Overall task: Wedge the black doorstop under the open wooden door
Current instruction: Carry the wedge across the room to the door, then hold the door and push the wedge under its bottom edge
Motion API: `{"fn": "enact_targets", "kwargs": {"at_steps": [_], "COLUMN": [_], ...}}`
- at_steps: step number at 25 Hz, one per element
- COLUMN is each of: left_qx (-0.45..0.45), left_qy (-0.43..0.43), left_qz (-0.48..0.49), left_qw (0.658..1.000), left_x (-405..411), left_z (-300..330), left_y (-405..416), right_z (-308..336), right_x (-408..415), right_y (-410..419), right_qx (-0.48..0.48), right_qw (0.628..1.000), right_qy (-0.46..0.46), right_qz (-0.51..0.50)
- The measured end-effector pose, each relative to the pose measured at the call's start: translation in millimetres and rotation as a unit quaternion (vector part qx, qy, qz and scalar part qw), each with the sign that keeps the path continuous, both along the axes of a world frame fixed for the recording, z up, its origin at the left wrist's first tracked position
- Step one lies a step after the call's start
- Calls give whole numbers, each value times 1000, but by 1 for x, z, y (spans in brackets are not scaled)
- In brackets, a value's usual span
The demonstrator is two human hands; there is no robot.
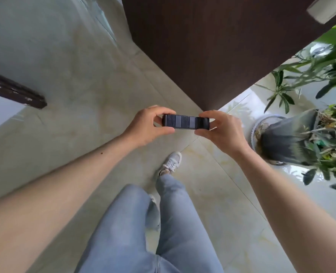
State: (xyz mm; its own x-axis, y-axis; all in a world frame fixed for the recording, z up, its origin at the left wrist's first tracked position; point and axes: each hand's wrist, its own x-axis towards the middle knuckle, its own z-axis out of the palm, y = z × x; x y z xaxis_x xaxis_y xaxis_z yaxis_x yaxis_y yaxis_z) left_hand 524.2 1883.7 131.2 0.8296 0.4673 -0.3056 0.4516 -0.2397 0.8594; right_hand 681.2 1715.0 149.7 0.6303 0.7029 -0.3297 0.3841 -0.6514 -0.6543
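The black doorstop [185, 121], a ribbed rubber wedge, is held level in the air between both hands. My left hand [149, 126] pinches its left end and my right hand [221, 129] pinches its right end. Just beyond it stands the open dark wooden door [206, 50], its bottom corner meeting the pale tiled floor [80, 79] right behind the doorstop. The doorstop is well above the floor, apart from the door.
A grey potted plant [289, 138] with long green leaves stands on the floor to the right of the door. A dark wooden door frame piece [15, 91] runs at the left. My legs in light jeans and a white shoe [172, 161] are below the hands.
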Motion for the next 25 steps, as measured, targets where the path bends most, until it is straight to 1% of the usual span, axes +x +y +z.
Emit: {"fn": "enact_targets", "kwargs": {"at_steps": [4, 7, 9, 12, 16, 23, 25], "left_qx": [-36, -48, -63, -67, -89, -36, -29], "left_qy": [6, 1, -11, -12, 7, 39, 39], "left_qz": [16, 22, 25, 20, 11, -46, -55], "left_qw": [999, 999, 998, 997, 996, 998, 997], "left_x": [49, 81, 104, 134, 166, 205, 212], "left_z": [-45, -95, -131, -199, -291, -476, -517], "left_y": [40, 68, 82, 101, 116, 123, 119], "right_z": [-45, -96, -135, -204, -299, -491, -527], "right_x": [46, 73, 90, 107, 125, 152, 159], "right_y": [44, 70, 81, 95, 103, 102, 97], "right_qx": [-1, 4, 12, 33, 39, 39, 39], "right_qw": [1000, 999, 997, 992, 987, 982, 982], "right_qy": [11, 22, 13, 13, 9, -14, -27], "right_qz": [-15, -37, -71, -125, -159, -185, -185]}}
